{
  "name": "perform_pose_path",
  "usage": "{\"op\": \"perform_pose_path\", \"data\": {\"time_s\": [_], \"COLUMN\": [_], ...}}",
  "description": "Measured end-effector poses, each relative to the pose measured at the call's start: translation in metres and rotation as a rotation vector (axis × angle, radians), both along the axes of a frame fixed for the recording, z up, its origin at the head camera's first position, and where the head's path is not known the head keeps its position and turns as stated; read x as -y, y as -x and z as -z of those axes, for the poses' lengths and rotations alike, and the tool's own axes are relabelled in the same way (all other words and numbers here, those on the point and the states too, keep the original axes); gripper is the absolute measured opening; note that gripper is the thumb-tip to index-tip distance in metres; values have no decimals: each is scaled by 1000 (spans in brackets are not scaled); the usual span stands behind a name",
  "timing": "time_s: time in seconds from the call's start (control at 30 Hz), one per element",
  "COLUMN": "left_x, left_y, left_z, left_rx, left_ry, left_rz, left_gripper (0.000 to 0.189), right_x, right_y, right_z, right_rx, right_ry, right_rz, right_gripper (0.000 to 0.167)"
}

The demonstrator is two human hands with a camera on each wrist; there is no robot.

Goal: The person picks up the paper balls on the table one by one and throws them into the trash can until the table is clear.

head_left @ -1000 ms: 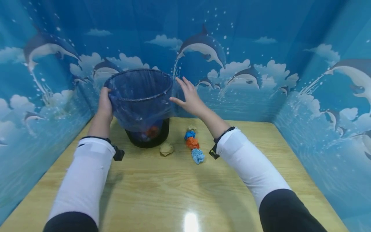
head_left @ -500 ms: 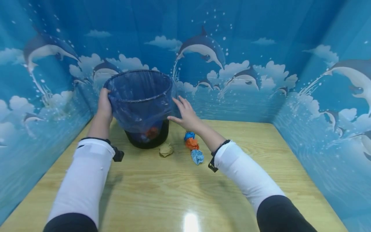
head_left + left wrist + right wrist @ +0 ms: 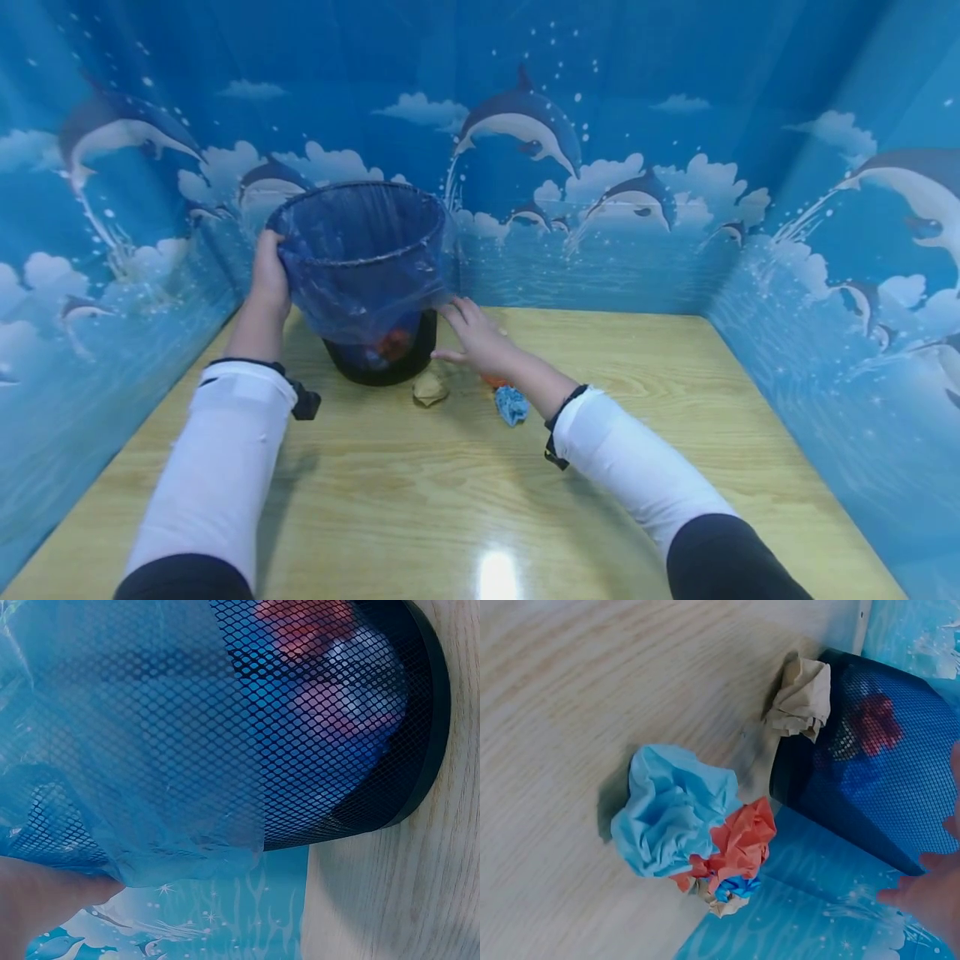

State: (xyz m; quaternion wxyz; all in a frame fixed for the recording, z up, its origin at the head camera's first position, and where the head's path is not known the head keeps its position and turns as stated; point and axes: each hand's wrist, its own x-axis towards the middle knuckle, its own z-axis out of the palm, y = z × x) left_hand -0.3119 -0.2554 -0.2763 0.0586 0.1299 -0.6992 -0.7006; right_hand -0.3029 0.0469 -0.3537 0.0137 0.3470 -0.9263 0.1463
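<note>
A round black mesh bin stands lined with translucent blue plastic. The left hand touches its side, grip unclear; the empty right hand hovers alongside, fingers spread. Crumpled red paper lies inside, light-blue paper ball and tan paper ball outside.

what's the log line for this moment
left hand: holds bin | right hand: beside bin, holds nothing | table: tan paper, light-blue paper, orange paper | bin: liner, reddish paper inside
</note>
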Motion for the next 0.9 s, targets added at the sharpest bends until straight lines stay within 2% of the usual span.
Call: {"op": "perform_pose_path", "data": {"time_s": [0.2, 0.6, 0.73, 0.9], "left_x": [0, 1, 1, 0], "left_y": [-1, -1, -2, -2], "left_z": [0, 0, -1, -2], "left_rx": [1, -15, -10, -4], "left_ry": [11, 13, 6, -1], "left_rz": [23, 29, 28, 27], "left_gripper": [73, 72, 72, 71], "right_x": [4, 14, 19, 23], "right_y": [-2, -8, -11, -12], "right_z": [11, 38, 41, 46], "right_rx": [21, 172, 181, 151], "right_ry": [-57, -118, -139, -188], "right_rz": [-99, -124, -129, -125], "right_gripper": [79, 72, 70, 68]}}
